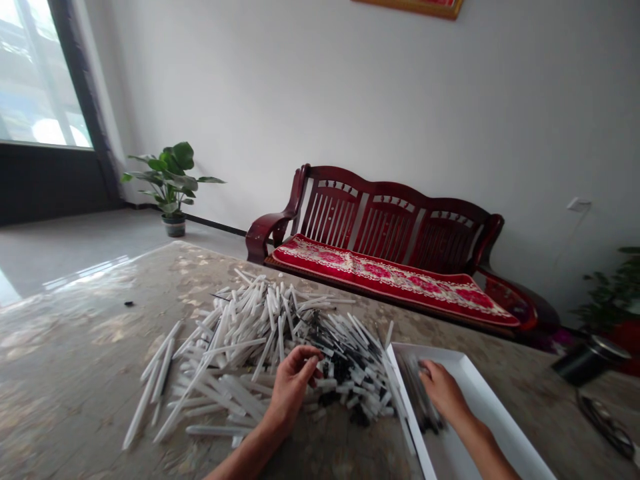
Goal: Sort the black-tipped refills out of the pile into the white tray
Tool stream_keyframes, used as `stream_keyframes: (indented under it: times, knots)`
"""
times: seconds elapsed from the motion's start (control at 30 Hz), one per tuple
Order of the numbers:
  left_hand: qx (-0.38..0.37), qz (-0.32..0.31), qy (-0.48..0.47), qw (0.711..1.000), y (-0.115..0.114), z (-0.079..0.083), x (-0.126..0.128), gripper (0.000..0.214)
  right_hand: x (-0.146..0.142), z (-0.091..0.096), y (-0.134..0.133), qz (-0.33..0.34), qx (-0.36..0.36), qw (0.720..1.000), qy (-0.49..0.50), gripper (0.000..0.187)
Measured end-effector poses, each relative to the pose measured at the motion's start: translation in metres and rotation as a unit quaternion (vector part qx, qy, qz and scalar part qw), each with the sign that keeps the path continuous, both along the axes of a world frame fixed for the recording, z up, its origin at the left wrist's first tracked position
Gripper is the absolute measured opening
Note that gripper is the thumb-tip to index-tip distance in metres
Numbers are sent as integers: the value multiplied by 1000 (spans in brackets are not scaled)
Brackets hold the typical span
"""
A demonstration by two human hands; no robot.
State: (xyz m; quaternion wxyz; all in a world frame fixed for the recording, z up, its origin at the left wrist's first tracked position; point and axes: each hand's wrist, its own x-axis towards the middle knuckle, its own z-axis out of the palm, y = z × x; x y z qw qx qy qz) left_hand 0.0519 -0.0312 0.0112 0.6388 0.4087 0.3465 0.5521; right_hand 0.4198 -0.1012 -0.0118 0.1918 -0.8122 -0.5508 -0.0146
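A big heap of white translucent pen barrels [235, 393] lies on the table, with small black and clear pen parts [350, 380] on its right side. My left hand [295, 383] is over the heap's near edge, fingers curled and thumb against them; anything pinched there is too small to make out. Inside the shallow white box [493, 407], my right hand [443, 390] is closed at the upper end of a row of slim dark-and-clear pens [419, 393]. Its fingertips are blurred, so what they grip is hidden.
A patterned cloth [75, 373] covers the table, with a small black piece [129, 304] at left. Right of the box are a black cylindrical container [585, 363] and a dark looped object [607, 423]. Behind stand a wooden bench [375, 220] and a potted plant [175, 180].
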Motion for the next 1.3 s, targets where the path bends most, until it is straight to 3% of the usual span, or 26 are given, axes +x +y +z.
stream_keyframes:
  times: [0.17,0.3,0.4,0.53,0.67,0.77,1.0,1.3]
  knots:
    - [-6,40,-2,999,3,-1,-2,35,-2,3,0,6,-23,1000,-7,27]
    - [-16,71,-3,997,6,-4,-2,35,-12,20,-1,-11,-33,998,-46,28]
    - [-16,79,-1,997,7,-6,-1,36,-39,37,4,1,-23,997,-73,31]
    - [-12,95,10,995,8,-8,-1,36,-92,53,18,77,-18,996,-30,31]
    - [-11,111,18,994,10,-10,-2,35,-139,62,37,114,-74,991,-7,27]
    - [-10,113,22,993,11,-10,-2,33,-158,68,57,90,-112,989,-37,28]
    - [-14,109,22,994,10,-8,-1,30,-157,69,100,13,-158,984,-79,28]
    - [-15,101,18,995,11,-9,0,27,-146,57,111,-8,-201,977,-76,28]
